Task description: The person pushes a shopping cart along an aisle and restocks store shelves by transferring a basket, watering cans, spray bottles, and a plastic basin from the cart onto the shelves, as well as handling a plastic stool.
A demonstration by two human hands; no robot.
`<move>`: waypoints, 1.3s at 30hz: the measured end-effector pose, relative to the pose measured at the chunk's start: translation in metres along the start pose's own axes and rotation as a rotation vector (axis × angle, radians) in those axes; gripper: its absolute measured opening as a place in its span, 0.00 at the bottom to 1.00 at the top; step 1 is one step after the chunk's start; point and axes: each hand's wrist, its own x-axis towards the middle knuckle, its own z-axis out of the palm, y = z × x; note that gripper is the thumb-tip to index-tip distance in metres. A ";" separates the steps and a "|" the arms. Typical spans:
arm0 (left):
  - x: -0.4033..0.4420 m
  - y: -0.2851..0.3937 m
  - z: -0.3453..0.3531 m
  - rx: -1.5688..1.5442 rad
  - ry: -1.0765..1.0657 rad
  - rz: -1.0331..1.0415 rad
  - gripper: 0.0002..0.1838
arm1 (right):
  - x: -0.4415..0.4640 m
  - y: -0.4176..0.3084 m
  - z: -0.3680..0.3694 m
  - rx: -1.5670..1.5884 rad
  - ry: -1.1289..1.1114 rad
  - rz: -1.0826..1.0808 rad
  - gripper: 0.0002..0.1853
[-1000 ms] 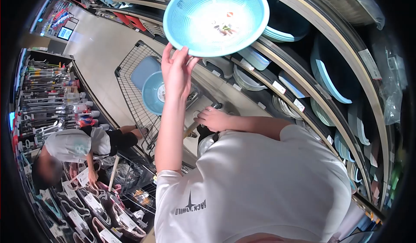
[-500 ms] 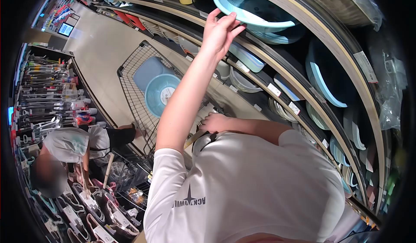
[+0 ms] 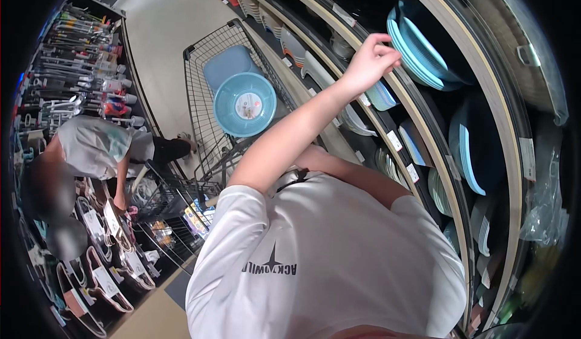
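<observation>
My left hand [image 3: 374, 64] is raised at the shelf, its fingers loosely bent and apart, with nothing held in them. Right beside its fingertips, light blue plastic basins [image 3: 417, 55] lean nested in a stack on the shelf. Whether a fingertip touches their rim I cannot tell. My right forearm crosses low in front of my shirt, and the hand at its end is hidden behind my left forearm. Beyond my arms, the shopping cart [image 3: 192, 91] holds a round blue basin [image 3: 226, 112] with a label in its bottom and a blue-grey rounded plastic item [image 3: 229, 65].
Shelves of bowls, plates and trays run along my right, with another blue dish [image 3: 466, 157] nearer me. To the left, a person [image 3: 100, 148] bends by a second cart [image 3: 160, 212] at a rack of hanging utensils [image 3: 78, 73]. Bare aisle floor [image 3: 160, 12] shows ahead.
My left hand has let go of the blue basin's rim, and the basin has gone back against the stack. My view has turned, and my right hand has passed out of sight behind my left forearm.
</observation>
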 end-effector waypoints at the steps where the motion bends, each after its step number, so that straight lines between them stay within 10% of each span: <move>1: -0.017 -0.015 -0.023 0.065 -0.031 0.024 0.23 | -0.004 -0.004 -0.010 -0.038 -0.031 -0.053 0.20; 14: -0.392 -0.128 -0.206 1.272 0.888 -0.355 0.11 | -0.010 -0.018 -0.032 -0.100 -0.076 -0.090 0.16; 20: -0.427 -0.160 -0.186 1.696 0.927 -0.268 0.15 | -0.015 -0.024 -0.035 -0.097 -0.093 -0.067 0.16; 39: -0.479 -0.197 -0.122 1.645 0.853 -0.041 0.13 | -0.092 -0.050 -0.003 -0.347 -0.050 0.123 0.11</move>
